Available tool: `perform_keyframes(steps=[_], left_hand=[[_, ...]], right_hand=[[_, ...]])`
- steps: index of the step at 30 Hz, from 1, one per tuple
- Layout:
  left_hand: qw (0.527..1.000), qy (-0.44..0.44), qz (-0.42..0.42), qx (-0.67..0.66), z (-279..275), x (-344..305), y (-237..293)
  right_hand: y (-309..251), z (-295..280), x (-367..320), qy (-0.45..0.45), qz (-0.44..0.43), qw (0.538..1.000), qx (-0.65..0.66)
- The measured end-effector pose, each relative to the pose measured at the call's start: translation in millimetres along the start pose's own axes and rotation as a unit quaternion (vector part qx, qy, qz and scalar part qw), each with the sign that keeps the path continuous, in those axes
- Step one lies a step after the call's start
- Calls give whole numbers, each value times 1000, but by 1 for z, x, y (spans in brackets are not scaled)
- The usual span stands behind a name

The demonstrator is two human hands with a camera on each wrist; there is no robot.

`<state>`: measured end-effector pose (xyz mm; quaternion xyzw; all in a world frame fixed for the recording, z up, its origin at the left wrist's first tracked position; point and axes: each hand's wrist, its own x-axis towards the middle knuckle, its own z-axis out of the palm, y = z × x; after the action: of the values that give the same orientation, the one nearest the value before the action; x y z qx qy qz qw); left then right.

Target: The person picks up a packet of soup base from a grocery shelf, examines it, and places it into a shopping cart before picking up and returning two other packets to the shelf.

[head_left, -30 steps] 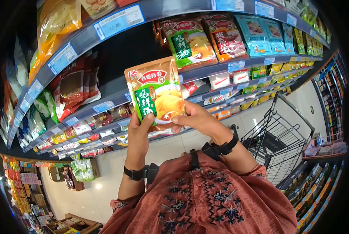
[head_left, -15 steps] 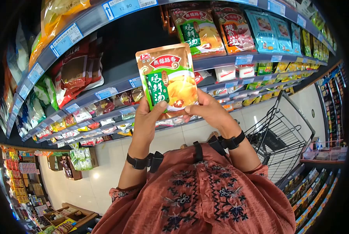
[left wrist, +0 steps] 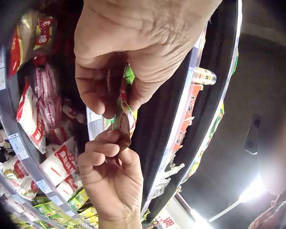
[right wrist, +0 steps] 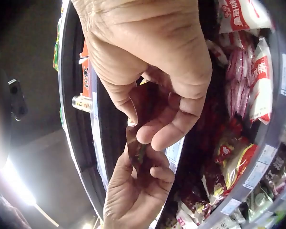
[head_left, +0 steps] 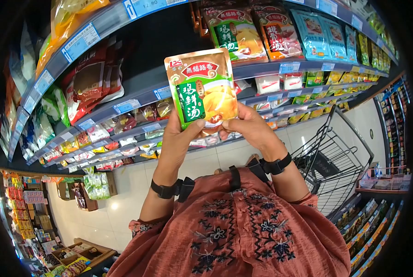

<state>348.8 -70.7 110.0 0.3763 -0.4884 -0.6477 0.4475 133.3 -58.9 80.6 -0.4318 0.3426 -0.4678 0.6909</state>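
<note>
A soup seasoning pouch (head_left: 204, 83), brown at the top with green, a red label and a picture of yellow soup, is held upright with its printed front towards the head camera. My left hand (head_left: 176, 136) pinches its lower left corner, thumb on the front. At the lower right, my right hand (head_left: 257, 131) grips it the same way. Seen edge-on in the left wrist view, the pouch (left wrist: 124, 119) runs between the two hands. The right wrist view shows its dark brown back (right wrist: 145, 102) behind the curled fingers of my right hand (right wrist: 148, 57).
Matching pouches (head_left: 234, 34) stand on the shelf (head_left: 257, 64) just behind, beside red-brown pouches (head_left: 278, 34) and blue packets (head_left: 315, 34). Dark red bags (head_left: 93, 78) sit to the left. A wire shopping cart (head_left: 331, 166) stands on the right, and cartons (head_left: 98, 189) are on the floor.
Both hands, still gripping the pouch, have come up and slightly right in the head view. The shelves have shifted a little in the picture as well.
</note>
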Motion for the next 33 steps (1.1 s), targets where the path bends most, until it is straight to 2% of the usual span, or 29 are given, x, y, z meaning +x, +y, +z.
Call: perform_keyframes(steps=[13,19,28,33], left_hand=[[1000,-23,13,-10,5,-2,2],[1000,4,19,-5,5,-3,1],[999,38,-22,5,1,-7,-12],[997,43,-14,-60,5,-7,-15]], right_hand=[[0,-1,-4,0,-14,1000,1],[-4,5,-7,-21,-6,999,26],[-2,6,-7,-5,7,1000,21],[-2,4,-11,-24,17,999,34]])
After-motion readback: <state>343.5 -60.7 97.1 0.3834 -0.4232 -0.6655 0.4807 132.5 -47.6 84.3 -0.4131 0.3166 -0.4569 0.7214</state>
